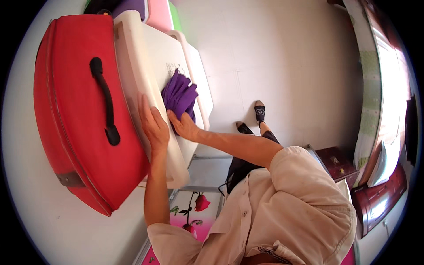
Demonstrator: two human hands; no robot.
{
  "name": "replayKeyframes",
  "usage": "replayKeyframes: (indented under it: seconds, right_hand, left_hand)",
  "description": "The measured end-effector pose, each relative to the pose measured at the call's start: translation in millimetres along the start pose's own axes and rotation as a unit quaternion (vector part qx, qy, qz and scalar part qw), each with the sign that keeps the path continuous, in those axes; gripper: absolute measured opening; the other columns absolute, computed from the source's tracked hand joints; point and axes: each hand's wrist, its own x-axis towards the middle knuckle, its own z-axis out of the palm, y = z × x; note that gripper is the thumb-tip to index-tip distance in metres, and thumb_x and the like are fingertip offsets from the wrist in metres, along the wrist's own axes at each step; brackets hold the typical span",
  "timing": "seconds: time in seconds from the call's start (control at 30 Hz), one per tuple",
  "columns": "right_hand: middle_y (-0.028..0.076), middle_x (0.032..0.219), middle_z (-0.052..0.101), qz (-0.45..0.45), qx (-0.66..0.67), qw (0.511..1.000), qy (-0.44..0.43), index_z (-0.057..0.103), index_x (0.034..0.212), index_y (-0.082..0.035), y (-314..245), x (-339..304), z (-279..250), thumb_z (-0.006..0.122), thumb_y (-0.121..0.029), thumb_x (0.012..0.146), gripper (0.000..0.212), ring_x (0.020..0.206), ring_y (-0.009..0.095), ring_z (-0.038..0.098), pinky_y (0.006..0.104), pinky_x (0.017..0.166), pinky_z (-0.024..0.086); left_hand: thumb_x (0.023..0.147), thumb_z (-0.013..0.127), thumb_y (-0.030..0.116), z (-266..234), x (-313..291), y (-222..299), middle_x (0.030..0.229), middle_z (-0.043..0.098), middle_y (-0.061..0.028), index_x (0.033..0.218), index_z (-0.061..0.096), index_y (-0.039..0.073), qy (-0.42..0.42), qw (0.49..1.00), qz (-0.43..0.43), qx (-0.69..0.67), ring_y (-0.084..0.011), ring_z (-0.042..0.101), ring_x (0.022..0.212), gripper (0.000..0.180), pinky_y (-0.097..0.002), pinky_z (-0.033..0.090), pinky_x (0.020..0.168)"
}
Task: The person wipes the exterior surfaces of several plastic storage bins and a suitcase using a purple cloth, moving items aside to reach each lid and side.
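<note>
My right hand [185, 126] grips a bunched purple cloth [179, 95] and presses it to the front of a white plastic storage box [163, 48]. Folds of the cloth fan out beyond my fingers, and part of it is hidden under the hand. Beside it, my left hand [155, 129] lies with fingers stretched out along the box's pale lid [145, 66], holding nothing. A red suitcase [86, 115] with a black handle rests on top of the box, just left of that hand.
Pink, purple and green items [158, 15] stand at the far end. A cabinet panel with printed roses [202, 203] is below the box. On the right are a dark wooden drawer unit [335, 163] and a bed with a white pillow [383, 165]. Pale tiled floor [282, 75] spreads between.
</note>
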Motion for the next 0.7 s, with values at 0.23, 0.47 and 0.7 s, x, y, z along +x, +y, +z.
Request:
replayKeyframes:
  seconds: [0.23,0.47,0.7]
  right_hand:
    - [0.010,0.069,0.058,0.080,0.119,0.987,0.068,0.063,0.085,0.008,-54.7,160.4,4.4,0.047,-0.051,0.098,0.063,0.069,0.016,0.052,0.0371,0.062,0.045]
    - [0.032,0.129,0.053,0.127,0.067,0.989,0.020,0.048,0.133,0.008,-61.9,200.1,-6.4,0.034,-0.067,0.094,0.085,0.131,0.038,0.044,0.0398,0.105,0.036]
    - [0.017,0.073,0.062,0.235,0.020,0.966,-0.104,0.066,0.103,0.001,-39.4,57.4,0.3,0.043,-0.054,0.098,0.060,0.081,0.026,0.060,0.0381,0.077,0.048]
  left_hand:
    - [0.100,0.036,0.007,-4.9,-0.4,-0.3,0.144,0.040,-0.0286,0.135,0.042,-0.011,0.005,0.998,-0.036,-0.057,-0.0435,0.040,0.133,0.040,-0.0453,0.033,0.110]
    - [0.101,0.034,0.012,7.9,-10.3,-7.2,0.145,0.038,-0.0282,0.137,0.042,-0.008,0.011,0.997,-0.044,-0.055,-0.0430,0.037,0.135,0.042,-0.0447,0.029,0.112]
    - [0.102,0.031,0.014,10.0,-9.3,-18.6,0.144,0.039,-0.0281,0.137,0.042,-0.009,0.024,0.995,-0.044,-0.088,-0.0412,0.038,0.135,0.043,-0.0458,0.030,0.112]
